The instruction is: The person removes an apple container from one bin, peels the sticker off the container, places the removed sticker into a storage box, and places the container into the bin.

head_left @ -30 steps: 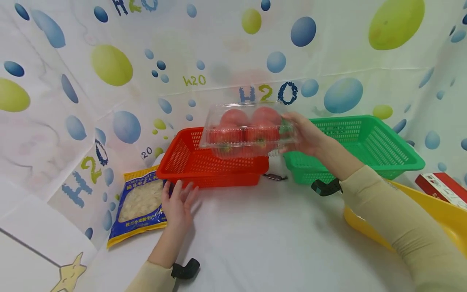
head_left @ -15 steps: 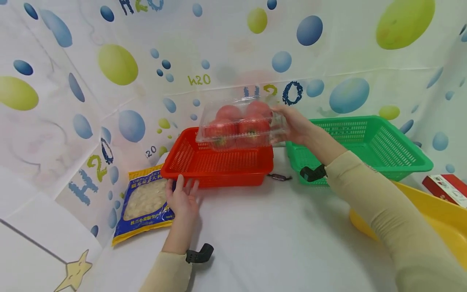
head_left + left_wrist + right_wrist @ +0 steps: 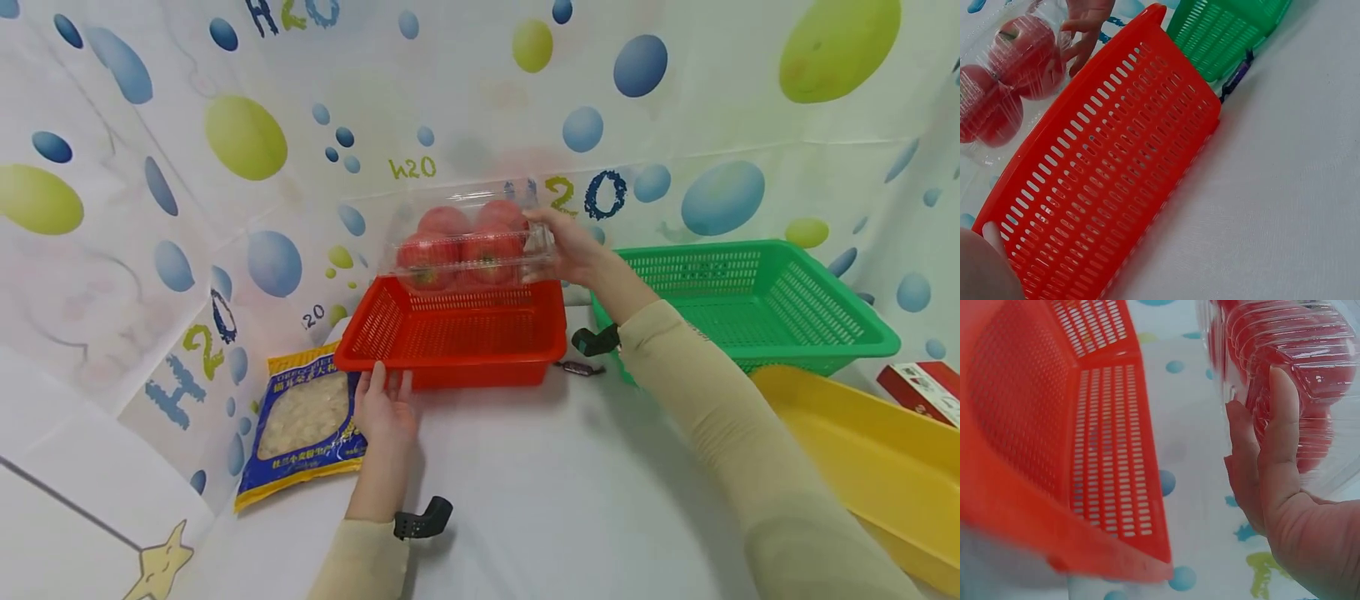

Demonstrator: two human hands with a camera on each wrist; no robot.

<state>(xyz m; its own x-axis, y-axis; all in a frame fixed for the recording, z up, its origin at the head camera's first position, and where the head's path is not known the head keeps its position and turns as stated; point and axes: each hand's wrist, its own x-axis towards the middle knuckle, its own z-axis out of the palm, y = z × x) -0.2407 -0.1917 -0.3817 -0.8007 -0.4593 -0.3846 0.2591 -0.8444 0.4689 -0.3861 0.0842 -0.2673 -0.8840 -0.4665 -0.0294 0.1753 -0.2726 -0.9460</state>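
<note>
In the head view my right hand (image 3: 567, 244) grips the right end of a clear plastic box (image 3: 459, 265) of several red apples (image 3: 489, 248). The box is raised, tilted, above the back of the red basket (image 3: 450, 367). From the right wrist view, the fingers (image 3: 1282, 425) lie along the box's end, with the basket off to the left. My left hand (image 3: 387, 412) touches the basket's front wall near its left corner, fingers extended up to the rim. Part of that hand (image 3: 988, 269) shows at the lower left of the left wrist view.
Left of the basket lies a blue and yellow pasta bag (image 3: 303, 417). A green basket (image 3: 757, 308) stands at the right, behind a yellow tub (image 3: 877, 467) and a red and white box (image 3: 926, 390). A small dark wrapped item (image 3: 579, 368) lies between the baskets.
My right hand has carried the apple box left, from between the two baskets to over the red basket's back. My left hand has moved slightly right, up to the basket's front wall.
</note>
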